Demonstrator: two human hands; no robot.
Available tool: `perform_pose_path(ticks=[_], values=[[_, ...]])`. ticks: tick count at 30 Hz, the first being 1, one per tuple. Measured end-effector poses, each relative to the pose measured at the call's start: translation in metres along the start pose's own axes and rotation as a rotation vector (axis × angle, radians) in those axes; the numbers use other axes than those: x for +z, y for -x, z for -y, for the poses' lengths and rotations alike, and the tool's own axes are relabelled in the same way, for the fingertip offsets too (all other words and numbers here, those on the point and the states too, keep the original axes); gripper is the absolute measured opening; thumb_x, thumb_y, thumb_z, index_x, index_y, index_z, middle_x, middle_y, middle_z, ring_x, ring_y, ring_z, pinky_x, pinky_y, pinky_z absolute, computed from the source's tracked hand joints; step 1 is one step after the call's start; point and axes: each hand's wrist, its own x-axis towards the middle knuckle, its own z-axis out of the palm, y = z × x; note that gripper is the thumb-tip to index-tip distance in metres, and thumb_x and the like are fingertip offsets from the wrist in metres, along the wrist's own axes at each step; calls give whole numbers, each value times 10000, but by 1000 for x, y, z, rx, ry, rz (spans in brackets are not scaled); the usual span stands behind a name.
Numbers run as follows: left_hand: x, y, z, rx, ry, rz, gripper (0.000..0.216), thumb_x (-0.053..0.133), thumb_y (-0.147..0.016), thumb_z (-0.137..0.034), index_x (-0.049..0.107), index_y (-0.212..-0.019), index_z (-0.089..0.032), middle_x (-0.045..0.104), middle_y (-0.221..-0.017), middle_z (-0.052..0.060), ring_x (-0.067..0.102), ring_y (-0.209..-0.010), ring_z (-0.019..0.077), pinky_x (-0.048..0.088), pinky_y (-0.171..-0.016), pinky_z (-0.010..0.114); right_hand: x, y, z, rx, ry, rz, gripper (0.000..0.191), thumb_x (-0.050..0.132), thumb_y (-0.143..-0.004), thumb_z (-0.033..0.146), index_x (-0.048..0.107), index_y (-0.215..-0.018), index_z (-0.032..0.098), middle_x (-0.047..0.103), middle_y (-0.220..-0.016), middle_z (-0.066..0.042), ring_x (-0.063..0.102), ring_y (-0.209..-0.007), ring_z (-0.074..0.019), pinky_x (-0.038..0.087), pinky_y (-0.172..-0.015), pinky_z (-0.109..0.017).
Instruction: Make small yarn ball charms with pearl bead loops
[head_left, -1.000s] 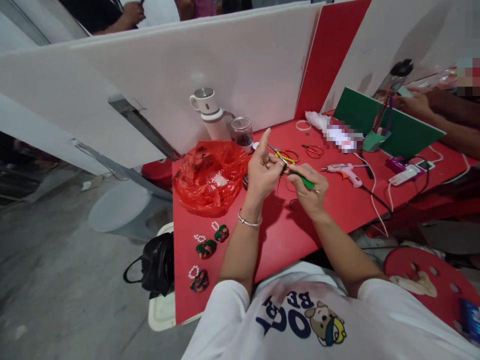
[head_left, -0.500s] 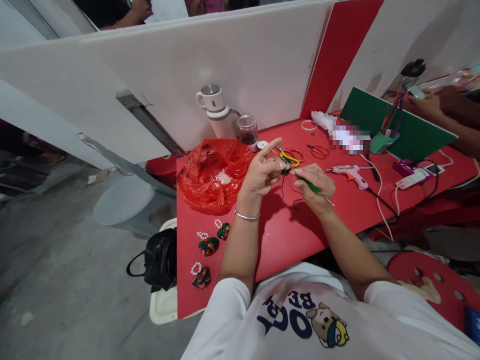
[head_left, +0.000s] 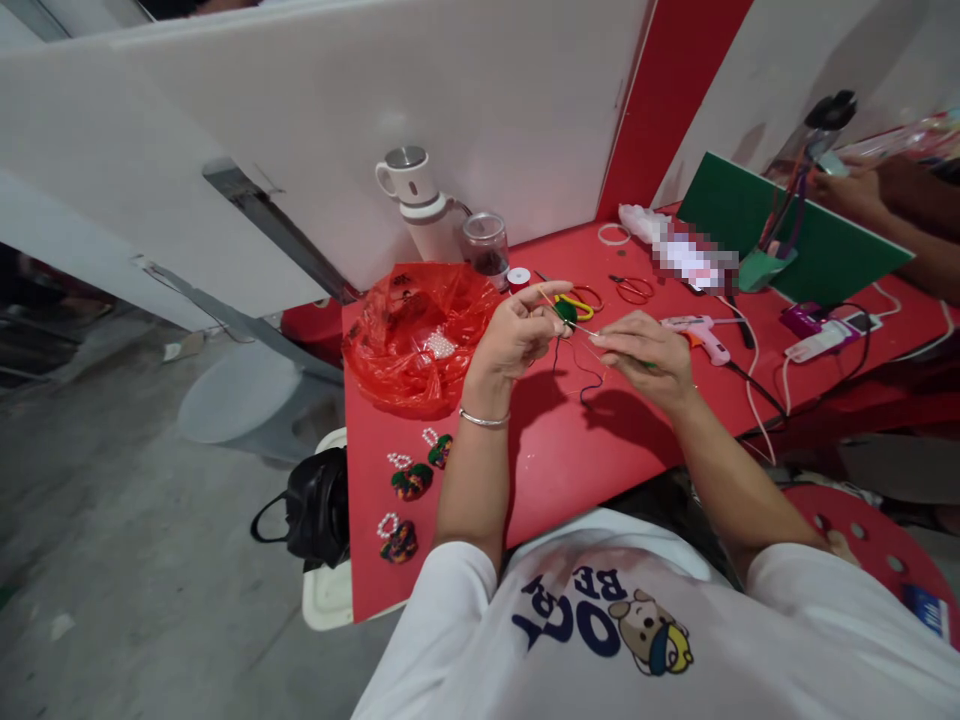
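Observation:
My left hand [head_left: 517, 332] is closed in a pinch on a small dark green crochet piece [head_left: 565, 312], with the index finger held out and a thin orange strand running over it. In my right hand [head_left: 649, 356] is a crochet hook [head_left: 583, 330], its metal shaft pointing left at the crochet piece; the palm mostly hides the green handle. A dark yarn tail [head_left: 589, 392] hangs below onto the red table [head_left: 555, 470]. Just beyond the fingers lie yellow-handled scissors [head_left: 581, 308].
On the left are a red plastic bag [head_left: 390, 370] with white beads [head_left: 439, 345] and several beaded yarn pieces [head_left: 400, 541]. Behind stand a white mug-topped flask [head_left: 420, 200] and a jar [head_left: 486, 245]. A pink glue gun [head_left: 705, 335], red snips [head_left: 631, 289] and cables lie right.
My right hand has turned and shifted slightly right, so the hook's shaft now points at the crochet piece instead of its handle end. More of the green piece shows. The camera view has shifted slightly.

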Motion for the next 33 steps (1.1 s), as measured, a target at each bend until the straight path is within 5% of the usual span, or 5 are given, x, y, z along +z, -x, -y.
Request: perform_pose_path(ticks=[10,24,33], values=[[-4,0,0,-10,-46,92,484,734,-550,-101,785,-1028,-150,660,-601,-17,277,-376,11,111,-397,218,-12,-5,6,25,-17,105,209,779,-938,308,818,-1143,323,801,-982,-42,737,-862,-178,592,-782,-353],[-5,1,-1,25,-38,50,569,744,-560,-111,740,-1126,-175,635,-606,-48,264,-402,15,138,-409,213,5,1,9,-223,351,43,306,783,-926,189,752,-1199,325,799,-1040,-39,723,-911,-170,591,-790,-334],[-2,-2,4,69,23,55,638,773,-575,-144,700,-1209,-172,649,-601,-55,344,-408,30,142,-408,206,25,14,15,-170,409,-97,380,756,-936,162,717,-1276,326,802,-1073,-47,739,-948,-182,591,-820,-351]])
